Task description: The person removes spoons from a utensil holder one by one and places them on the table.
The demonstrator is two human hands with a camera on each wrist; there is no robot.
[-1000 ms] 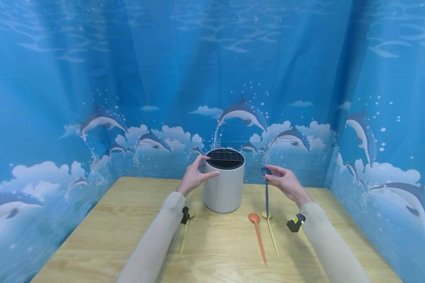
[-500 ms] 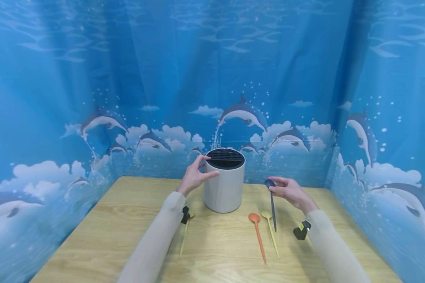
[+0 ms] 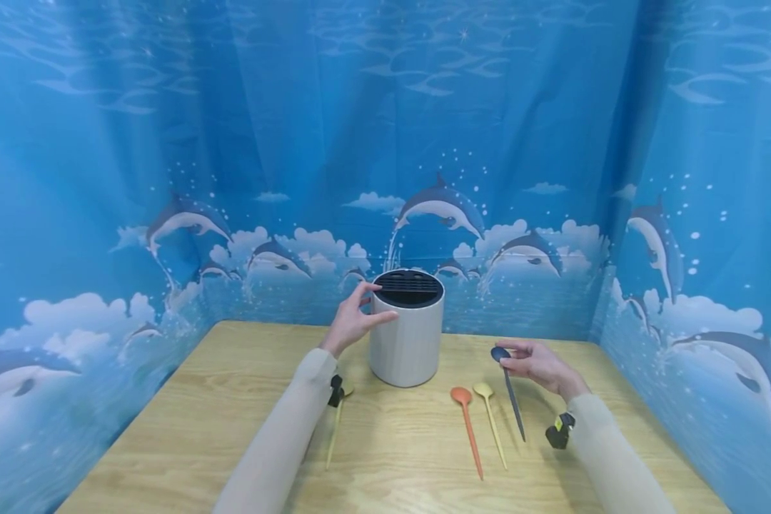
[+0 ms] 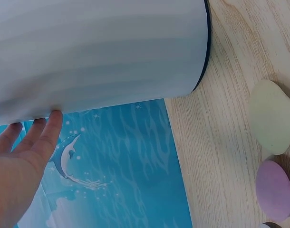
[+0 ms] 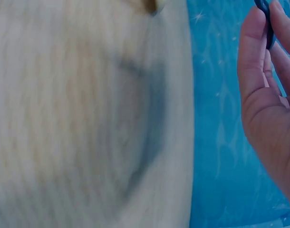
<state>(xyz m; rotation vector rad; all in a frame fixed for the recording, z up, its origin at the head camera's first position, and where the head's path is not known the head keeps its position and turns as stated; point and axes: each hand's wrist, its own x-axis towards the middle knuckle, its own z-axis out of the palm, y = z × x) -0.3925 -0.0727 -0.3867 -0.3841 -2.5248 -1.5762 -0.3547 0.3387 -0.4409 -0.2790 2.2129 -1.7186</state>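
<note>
My left hand (image 3: 353, 321) rests against the left side of a light grey cylindrical utensil holder (image 3: 406, 346) with a black slotted top (image 3: 408, 288). Its fingertips touch the wall near the rim in the left wrist view, fingers fairly straight. To the right, my right hand (image 3: 540, 368) pinches a dark blue spoon (image 3: 512, 400) by its bowl between thumb and fingers. The spoon's handle slants down toward the table. In the right wrist view, only a dark sliver of the spoon (image 5: 269, 33) shows between the fingertips.
An orange spoon (image 3: 467, 428) and a yellow spoon (image 3: 492, 421) lie side by side on the wooden table (image 3: 231, 400). Another yellow spoon (image 3: 335, 435) lies by the left sleeve. In the left wrist view, a purple spoon (image 4: 274, 190) lies beside it. A blue dolphin-print curtain surrounds the table.
My right hand has carried the dark blue spoon right and downward, away from above the yellow spoon. The left hand and the utensil holder stay in place.
</note>
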